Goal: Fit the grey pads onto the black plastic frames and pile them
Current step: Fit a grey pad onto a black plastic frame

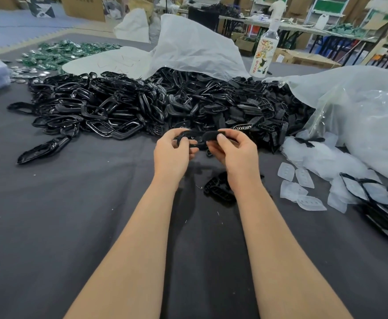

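Now, from the head camera, both hands meet just above the dark table (73, 203). The left hand (173, 155) has its fingers curled round one end of a black frame (194, 135). The right hand (233, 155) pinches the other end, with its thumb on top of a dark flat piece (212, 135). I cannot tell if that piece is a pad or part of the frame. I think the frame is held at both ends so it is steady while a pad is pushed in. The big heap of black frames (110, 107) lies just behind the hands, near enough to grab one. The pale grey pads (303, 180) lie spilled from a clear bag (360, 116) on the right, close to the right hand. Past them, at the right edge, sits a row of done frames (377, 201) with pads in, set apart from the loose ones. A few black pieces (219, 188) lie under the right wrist. A bottle (263, 54) stands behind the heap
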The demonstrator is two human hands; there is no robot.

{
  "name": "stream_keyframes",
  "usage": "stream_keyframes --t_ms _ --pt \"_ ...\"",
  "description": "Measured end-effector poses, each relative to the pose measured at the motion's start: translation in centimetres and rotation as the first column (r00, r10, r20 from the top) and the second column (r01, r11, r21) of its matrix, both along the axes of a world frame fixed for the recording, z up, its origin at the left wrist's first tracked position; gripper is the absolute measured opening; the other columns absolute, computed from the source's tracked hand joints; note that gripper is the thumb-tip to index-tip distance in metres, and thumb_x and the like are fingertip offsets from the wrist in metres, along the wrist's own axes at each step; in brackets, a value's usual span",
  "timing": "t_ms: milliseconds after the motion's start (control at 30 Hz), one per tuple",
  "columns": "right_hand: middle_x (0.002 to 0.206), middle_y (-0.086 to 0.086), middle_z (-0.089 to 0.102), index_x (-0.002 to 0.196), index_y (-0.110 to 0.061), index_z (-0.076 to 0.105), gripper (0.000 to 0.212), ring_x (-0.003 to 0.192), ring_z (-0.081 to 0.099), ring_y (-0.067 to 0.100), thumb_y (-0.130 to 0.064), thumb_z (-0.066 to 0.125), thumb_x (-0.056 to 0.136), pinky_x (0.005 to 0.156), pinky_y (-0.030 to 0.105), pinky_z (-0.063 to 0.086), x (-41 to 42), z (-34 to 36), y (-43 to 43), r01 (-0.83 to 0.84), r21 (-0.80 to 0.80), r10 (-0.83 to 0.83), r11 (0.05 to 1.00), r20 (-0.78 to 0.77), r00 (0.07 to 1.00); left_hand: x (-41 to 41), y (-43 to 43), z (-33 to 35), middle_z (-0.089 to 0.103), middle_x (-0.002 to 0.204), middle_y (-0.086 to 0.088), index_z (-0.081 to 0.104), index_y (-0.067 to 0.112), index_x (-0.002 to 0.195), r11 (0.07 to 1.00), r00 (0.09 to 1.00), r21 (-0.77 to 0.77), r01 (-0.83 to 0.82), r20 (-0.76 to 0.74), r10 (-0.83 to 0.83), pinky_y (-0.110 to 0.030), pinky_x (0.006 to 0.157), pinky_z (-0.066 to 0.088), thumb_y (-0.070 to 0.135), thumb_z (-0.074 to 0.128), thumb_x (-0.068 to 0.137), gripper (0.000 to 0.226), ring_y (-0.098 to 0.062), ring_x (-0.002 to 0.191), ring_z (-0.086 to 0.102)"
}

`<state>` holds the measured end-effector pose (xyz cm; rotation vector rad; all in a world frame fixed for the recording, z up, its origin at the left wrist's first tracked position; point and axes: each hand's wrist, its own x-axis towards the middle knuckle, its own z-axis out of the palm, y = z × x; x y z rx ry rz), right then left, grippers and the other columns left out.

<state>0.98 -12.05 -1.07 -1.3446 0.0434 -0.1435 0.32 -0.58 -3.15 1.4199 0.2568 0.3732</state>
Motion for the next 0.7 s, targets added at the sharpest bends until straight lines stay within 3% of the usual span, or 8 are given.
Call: stream_keyframes --t_ms 100,200,400,533,633,700 --pt "0.081 0.008 0.066 0.088 -0.008 0.060 0.013 0.062 0.069 0.007 -0.001 0.053 0.095 0.059 0.015 0.053 -0.1 -0.2 -0.2 -0.007 0.059 0.008 0.998 -0.020 1.000 0.0 -0.1 0.0 0.069 0.084 -0.001 0.060 0.016 0.113 1.000 1.000 0.014 0.005 -0.006 -0.005 -0.021 0.066 0.056 0.004 0.044 0.099 0.024 -0.007 0.065 0.066" --pt "0.076 0.004 0.067 0.086 -0.009 0.063 0.013 0.061 0.068 0.005 -0.003 0.055 0.095 0.058 0.014 0.052 -0.1 -0.4 -0.5 0.007 0.010 -0.007 1.000 -0.010 1.000 0.0 -0.3 0.0 0.070 0.086 -0.001 0.060 0.016 0.115 0.999 1.000 0.042 0.018 -0.015 -0.017 -0.022 0.069 0.056 0.004 0.043 0.100 0.026 -0.008 0.067 0.067" --pt "0.074 0.000 0.068 0.083 -0.017 0.066 0.014 0.059 0.066 0.004 -0.007 0.062 0.091 0.058 0.016 0.051 -0.3 -0.6 -0.4 0.031 -0.240 -0.006 0.970 0.103 0.995 -0.5 -0.7 0.3 0.070 0.090 -0.003 0.062 0.019 0.112 0.992 0.995 0.075 0.097 0.008 -0.098 -0.023 0.072 0.057 0.008 0.047 0.099 0.022 -0.009 0.072 0.070" --pt "0.077 -0.006 0.067 0.085 -0.021 0.068 0.007 0.068 0.059 0.004 -0.016 0.066 0.089 0.067 0.021 0.048 -0.1 -1.0 -0.5 0.120 -0.418 -0.063 0.900 0.149 0.987 -1.0 -0.8 0.4 0.069 0.094 -0.003 0.060 0.016 0.110 0.986 0.988 0.089 0.138 0.062 -0.143 -0.017 0.070 0.055 0.004 0.054 0.096 0.019 -0.004 0.069 0.069" --pt "0.078 -0.008 0.062 0.096 -0.019 0.061 0.013 0.071 0.057 0.004 -0.019 0.069 0.086 0.068 0.017 0.045 0.1 -1.1 -0.6 0.175 -0.431 -0.114 0.885 0.164 0.980 -1.2 -0.9 0.6 0.069 0.092 -0.004 0.059 0.014 0.107 0.986 0.983 0.033 0.163 0.078 -0.166 -0.015 0.067 0.054 0.000 0.053 0.096 0.019 -0.004 0.065 0.068" --pt "0.082 -0.005 0.064 0.101 -0.017 0.060 0.015 0.075 0.063 0.007 -0.018 0.068 0.088 0.070 0.018 0.051 0.3 -0.8 -0.8 0.111 -0.379 -0.082 0.919 0.092 0.992 -1.3 -0.8 0.8 0.069 0.089 -0.004 0.060 0.015 0.105 0.982 0.978 -0.009 0.187 0.095 -0.185 -0.015 0.067 0.054 -0.001 0.052 0.096 0.020 -0.005 0.065 0.068"
